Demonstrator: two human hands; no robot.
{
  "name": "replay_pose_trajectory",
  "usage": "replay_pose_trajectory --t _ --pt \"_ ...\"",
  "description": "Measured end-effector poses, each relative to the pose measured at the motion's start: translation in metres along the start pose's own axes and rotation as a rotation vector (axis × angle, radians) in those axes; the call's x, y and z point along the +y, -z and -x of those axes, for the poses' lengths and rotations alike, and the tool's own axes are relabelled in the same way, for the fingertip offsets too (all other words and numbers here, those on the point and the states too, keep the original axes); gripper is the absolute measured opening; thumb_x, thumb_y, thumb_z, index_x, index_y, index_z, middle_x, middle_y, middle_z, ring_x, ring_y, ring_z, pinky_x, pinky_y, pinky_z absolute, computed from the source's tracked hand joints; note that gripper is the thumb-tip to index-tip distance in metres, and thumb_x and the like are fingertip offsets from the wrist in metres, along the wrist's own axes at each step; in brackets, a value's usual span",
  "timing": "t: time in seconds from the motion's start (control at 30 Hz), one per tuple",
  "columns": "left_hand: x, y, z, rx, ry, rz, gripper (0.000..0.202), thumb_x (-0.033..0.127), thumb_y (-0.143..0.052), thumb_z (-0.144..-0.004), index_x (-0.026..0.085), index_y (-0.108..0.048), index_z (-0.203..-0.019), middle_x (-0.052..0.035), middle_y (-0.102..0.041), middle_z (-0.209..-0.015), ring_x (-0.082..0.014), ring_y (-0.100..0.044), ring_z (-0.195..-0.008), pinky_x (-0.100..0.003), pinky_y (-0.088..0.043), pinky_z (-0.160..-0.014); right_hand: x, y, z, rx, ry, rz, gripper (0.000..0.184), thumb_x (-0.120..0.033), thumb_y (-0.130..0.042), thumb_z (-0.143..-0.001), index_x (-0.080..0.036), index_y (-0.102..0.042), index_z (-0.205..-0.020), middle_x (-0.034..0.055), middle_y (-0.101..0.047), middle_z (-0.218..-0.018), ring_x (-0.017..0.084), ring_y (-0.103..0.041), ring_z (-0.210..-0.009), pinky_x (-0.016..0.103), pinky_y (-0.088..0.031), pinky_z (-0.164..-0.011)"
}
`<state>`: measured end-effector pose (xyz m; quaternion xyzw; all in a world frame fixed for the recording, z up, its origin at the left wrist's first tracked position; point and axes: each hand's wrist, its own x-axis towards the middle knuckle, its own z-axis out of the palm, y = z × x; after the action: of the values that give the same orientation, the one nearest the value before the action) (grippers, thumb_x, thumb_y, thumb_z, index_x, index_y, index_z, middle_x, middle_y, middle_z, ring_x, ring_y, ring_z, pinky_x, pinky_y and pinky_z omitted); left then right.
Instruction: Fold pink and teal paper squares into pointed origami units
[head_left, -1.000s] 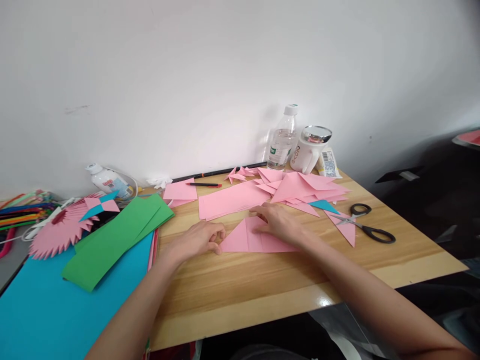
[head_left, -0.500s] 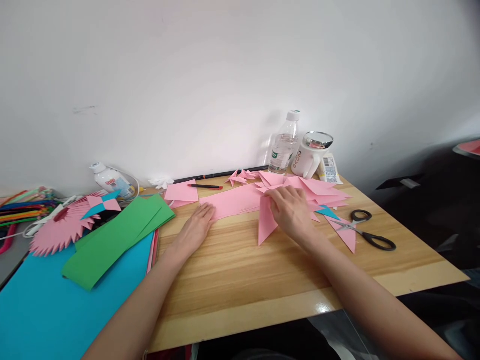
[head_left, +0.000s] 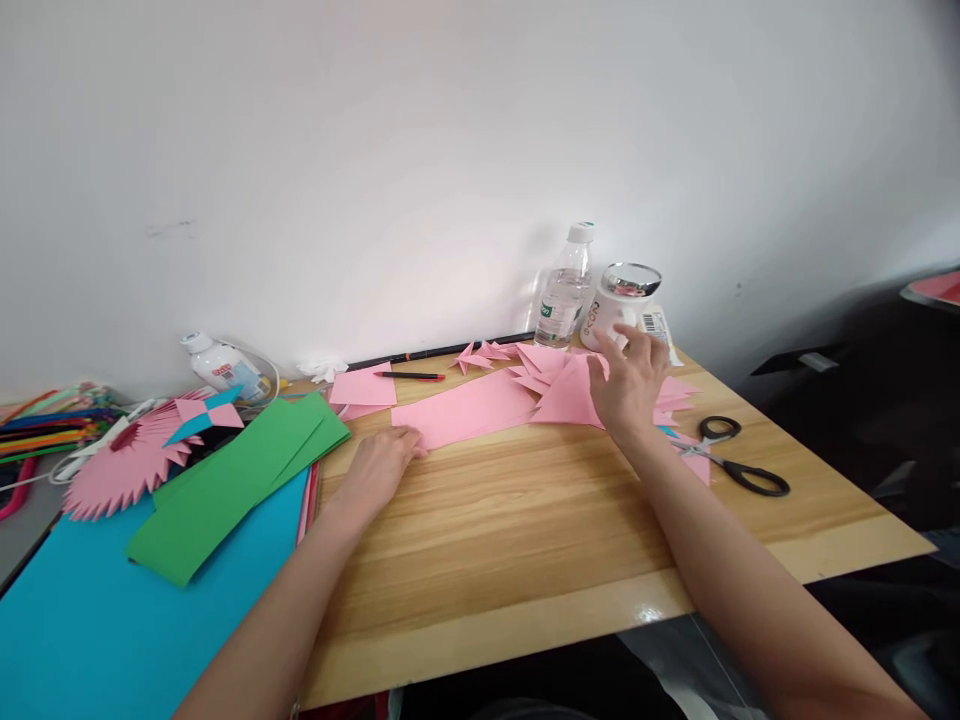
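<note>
My right hand (head_left: 630, 380) is over the pile of folded pink paper triangles (head_left: 570, 385) at the back right of the wooden table (head_left: 525, 540), fingers spread and open, touching the top of the pile. My left hand (head_left: 379, 465) rests on the table with its fingertips on the left end of a stack of flat pink paper strips (head_left: 469, 410); its fingers lie loosely curled and hold nothing.
Black-handled scissors (head_left: 739, 465) lie right of the pile. A water bottle (head_left: 564, 290) and a white mug (head_left: 619, 305) stand by the wall. A red pen (head_left: 411, 375), green paper (head_left: 232, 480), blue sheets (head_left: 112, 610), a pink paper fan (head_left: 124, 460) and a glue bottle (head_left: 221, 365) lie left.
My right hand carried the folded pink triangle from the table's middle back onto the pile and let it go. My left hand slid forward onto the pink strips.
</note>
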<state>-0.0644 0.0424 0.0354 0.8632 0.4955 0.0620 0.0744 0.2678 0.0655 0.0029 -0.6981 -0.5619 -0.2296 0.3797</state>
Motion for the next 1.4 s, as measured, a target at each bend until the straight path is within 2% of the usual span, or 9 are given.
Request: replay_pose_trajectory --t 0.17,0.33,0.43,0.57,0.73,0.87,1.03,1.2,1.4 --pt "-0.001 0.003 0.003 0.022 0.059 -0.041 0.03 0.003 -0.04 -0.081 0.016 -0.066 -0.086 -0.0107 -0.069 -0.087 -0.0219 -0.064 -0.076 -0.029 -0.042 -0.065 -0.017 0.009 0.011 -0.408 0.171 -0.278 0.029 -0.039 -0.056 -0.087 -0.022 -0.066 -0.109 0.0061 -0.065 -0.089 0.017 -0.059 -0.07 0.027 -0.042 -0.058" --pt "-0.007 -0.001 0.004 0.142 0.092 0.015 0.024 0.014 -0.044 -0.084 0.019 -0.067 -0.085 -0.0062 -0.07 -0.078 -0.0198 -0.063 -0.07 -0.027 -0.043 -0.062 -0.023 0.025 0.012 -0.759 0.407 -0.201 0.047 -0.041 -0.077 -0.068 -0.025 -0.066 -0.11 0.0063 -0.063 -0.101 0.024 -0.062 -0.091 0.027 -0.044 -0.061" --pt "-0.011 -0.006 0.003 0.222 0.106 0.066 0.019 0.018 -0.049 -0.084 0.019 -0.067 -0.081 -0.0036 -0.069 -0.072 -0.0179 -0.062 -0.066 -0.026 -0.043 -0.06 -0.018 0.031 0.008 -0.827 0.39 -0.167 0.04 -0.031 -0.072 -0.072 -0.026 -0.065 -0.111 0.005 -0.062 -0.103 0.022 -0.062 -0.09 0.026 -0.043 -0.061" --pt "-0.013 -0.008 0.002 0.307 0.115 0.129 0.017 0.019 -0.053 -0.082 0.019 -0.066 -0.071 -0.0004 -0.066 -0.064 -0.0153 -0.059 -0.059 -0.025 -0.041 -0.055 -0.011 0.027 0.007 -0.762 0.34 -0.014 0.037 -0.011 -0.061 -0.073 -0.024 -0.066 -0.108 0.007 -0.062 -0.103 0.022 -0.062 -0.09 0.024 -0.036 -0.053" --pt "-0.012 -0.001 0.0 0.43 0.071 0.161 0.017 0.018 -0.053 -0.083 0.019 -0.066 -0.071 -0.0026 -0.066 -0.071 -0.0183 -0.058 -0.069 -0.029 -0.045 -0.062 -0.011 0.02 0.011 -0.608 0.247 0.075 0.035 -0.007 -0.05 -0.077 -0.02 -0.066 -0.105 0.0105 -0.065 -0.101 0.026 -0.06 -0.092 0.026 -0.032 -0.05" --pt "-0.009 0.002 0.0 0.536 0.018 0.146 0.019 0.018 -0.047 -0.088 0.018 -0.064 -0.08 -0.0059 -0.067 -0.082 -0.0209 -0.057 -0.081 -0.034 -0.046 -0.073 -0.021 0.017 0.015 -0.53 0.12 -0.236 0.028 -0.015 -0.046 -0.085 -0.019 -0.065 -0.104 0.0097 -0.067 -0.1 0.023 -0.063 -0.086 0.029 -0.044 -0.058" --pt "-0.003 0.004 0.0 0.63 -0.021 0.131 0.018 0.019 -0.043 -0.089 0.018 -0.059 -0.081 -0.0069 -0.063 -0.082 -0.0204 -0.056 -0.08 -0.035 -0.045 -0.073 -0.041 0.014 0.022 -0.719 -0.202 -0.782 0.044 -0.047 -0.041 -0.093 -0.016 -0.053 -0.121 0.0089 -0.068 -0.089 0.019 -0.066 -0.072 0.034 -0.054 -0.071" --pt "0.006 0.006 0.001 0.645 -0.286 0.15 0.012 0.017 -0.047 -0.089 0.019 -0.057 -0.084 -0.0048 -0.067 -0.088 -0.0186 -0.06 -0.09 -0.037 -0.043 -0.084 -0.05 0.019 0.019 -0.854 -0.598 -1.184 0.07 -0.068 -0.028 -0.089 -0.015 -0.038 -0.133 0.0156 -0.069 -0.092 0.021 -0.069 -0.071 0.036 -0.057 -0.069" --pt "0.012 0.003 0.002 0.509 -0.413 0.235 0.012 0.017 -0.048 -0.089 0.02 -0.059 -0.088 -0.0063 -0.068 -0.099 -0.0193 -0.06 -0.099 -0.038 -0.044 -0.088 -0.046 0.02 0.011 -1.03 -0.736 -1.375 0.083 -0.074 -0.01 -0.085 -0.013 -0.032 -0.137 0.0212 -0.07 -0.096 0.026 -0.071 -0.078 0.041 -0.057 -0.067"
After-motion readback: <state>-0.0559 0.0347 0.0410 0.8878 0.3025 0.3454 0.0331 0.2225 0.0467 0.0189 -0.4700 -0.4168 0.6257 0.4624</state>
